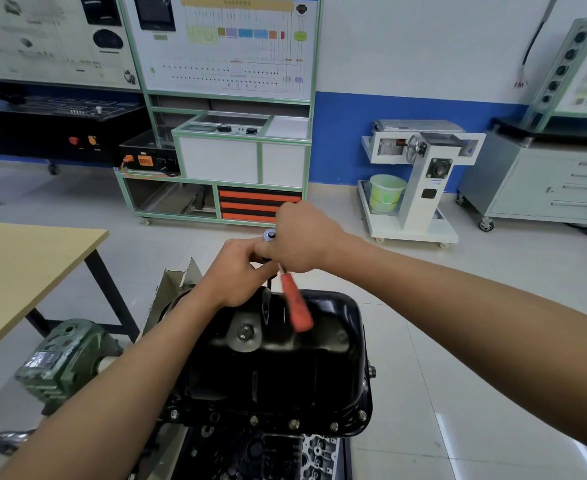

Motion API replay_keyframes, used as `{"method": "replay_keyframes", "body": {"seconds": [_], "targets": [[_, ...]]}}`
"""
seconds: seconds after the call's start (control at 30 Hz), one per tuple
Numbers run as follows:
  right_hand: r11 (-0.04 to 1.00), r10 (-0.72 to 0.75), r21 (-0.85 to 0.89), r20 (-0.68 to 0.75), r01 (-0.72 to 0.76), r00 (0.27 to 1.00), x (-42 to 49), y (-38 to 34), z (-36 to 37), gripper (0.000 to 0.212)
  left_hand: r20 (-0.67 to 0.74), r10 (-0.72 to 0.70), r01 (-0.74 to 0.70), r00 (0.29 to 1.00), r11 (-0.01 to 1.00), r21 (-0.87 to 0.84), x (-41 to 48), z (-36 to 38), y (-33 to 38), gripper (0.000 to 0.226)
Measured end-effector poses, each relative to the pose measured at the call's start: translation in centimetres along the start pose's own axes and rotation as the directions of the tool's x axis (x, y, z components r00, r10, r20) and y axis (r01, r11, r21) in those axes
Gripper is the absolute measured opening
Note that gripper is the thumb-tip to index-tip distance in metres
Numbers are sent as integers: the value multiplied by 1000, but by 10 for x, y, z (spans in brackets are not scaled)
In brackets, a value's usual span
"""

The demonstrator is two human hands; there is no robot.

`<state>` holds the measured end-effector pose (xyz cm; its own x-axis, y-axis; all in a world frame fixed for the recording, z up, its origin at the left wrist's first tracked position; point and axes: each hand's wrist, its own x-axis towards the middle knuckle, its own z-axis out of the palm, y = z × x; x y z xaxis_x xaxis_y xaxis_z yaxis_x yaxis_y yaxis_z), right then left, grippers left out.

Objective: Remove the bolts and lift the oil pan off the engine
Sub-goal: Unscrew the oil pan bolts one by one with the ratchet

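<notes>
Lower centre of the frame: black oil pan point(285, 368), seated on the engine point(285, 455), with bolts point(294, 424) in a row along its near flange. Drain plug point(244, 332) on the pan's upper left face. At mid-frame, above the pan's far edge, both hands close together and touching. Right hand point(306, 240) with fingers clenched round a ratchet point(295, 306); red handle slanting down out of the fist over the pan, round metal head point(269, 234) showing just above the knuckles. Left hand point(236, 268) with fingers curled in, pinching the tool just under that head. Far left: wooden desk point(25, 265), and below it a green cast housing point(67, 355) beside the engine.
</notes>
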<state>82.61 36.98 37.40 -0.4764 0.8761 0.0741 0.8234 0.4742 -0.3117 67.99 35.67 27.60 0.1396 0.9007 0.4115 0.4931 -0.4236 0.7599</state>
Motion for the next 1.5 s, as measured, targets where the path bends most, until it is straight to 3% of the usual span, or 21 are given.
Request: {"method": "replay_keyframes", "body": {"seconds": [0.27, 0.43, 0.6, 0.83, 0.93, 1.07, 1.2, 1.33, 1.4, 1.5], "targets": [[936, -124, -298, 210, 184, 970, 4, -9, -18, 33, 32, -26, 27, 999, 999, -40, 0, 1, -2, 7], [810, -277, -488, 170, 325, 946, 3, -11, -22, 43, 41, -61, 62, 997, 997, -37, 1, 1, 0, 4], [740, -364, -536, 188, 406, 912, 4, -6, -26, 17, 53, -91, 92, 994, 996, -16, 1, 0, 3, 17], [766, -425, -400, 274, 504, 863, 9, 1, -25, 32, 52, -100, 102, 994, 994, -36, 1, -2, 1, 19], [787, -379, -424, 240, 448, 894, 9, 6, -21, 26, 49, -130, 134, 990, 989, -68, 2, -1, 0, 16], [814, -302, -478, 137, 330, 943, 7, 5, -18, 40, 51, -125, 130, 991, 985, -116, 2, 0, -2, 18], [949, -139, -262, 160, 178, 977, 5, -1, -13, 38, 68, -80, 86, 994, 992, -96, 1, -2, -1, 6], [995, -27, -88, 85, 35, 996, 4, -2, -3, 44, 88, -52, 61, 995, 993, -104, 0, -4, 6, 19], [998, 0, -67, 25, 2, 1000, 4, -1, -2, 44, 67, -71, 78, 995, 992, -98, 1, -3, 4, 16], [989, -44, -138, 59, 52, 997, 4, -2, -7, 41, 47, -75, 79, 996, 993, -90, 3, -1, -3, 8]]}}
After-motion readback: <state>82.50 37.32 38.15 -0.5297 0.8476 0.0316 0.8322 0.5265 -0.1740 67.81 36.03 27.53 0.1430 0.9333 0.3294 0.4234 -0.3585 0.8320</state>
